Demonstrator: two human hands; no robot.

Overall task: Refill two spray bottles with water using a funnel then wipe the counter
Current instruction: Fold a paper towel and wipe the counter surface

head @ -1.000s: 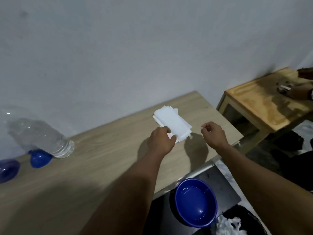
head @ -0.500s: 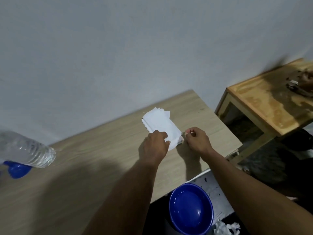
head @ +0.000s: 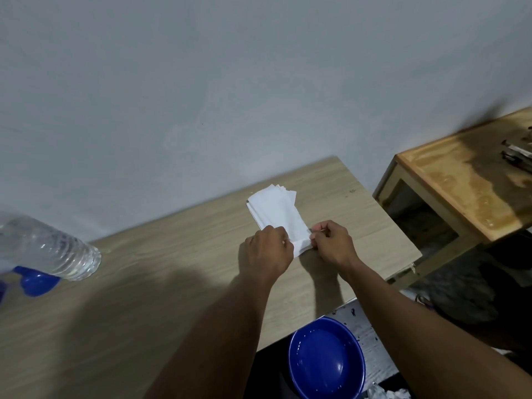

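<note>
White tissue stack (head: 276,214); blue bowl (head: 326,359); pale woodgrain counter (head: 161,272).

Plain home room, bare wall (head: 230,82), laminate counter (head: 144,283)

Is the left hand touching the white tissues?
Touching. The head view shows the left hand with its fingertips pressed on the near end of the tissues, which lie on the counter.
</note>
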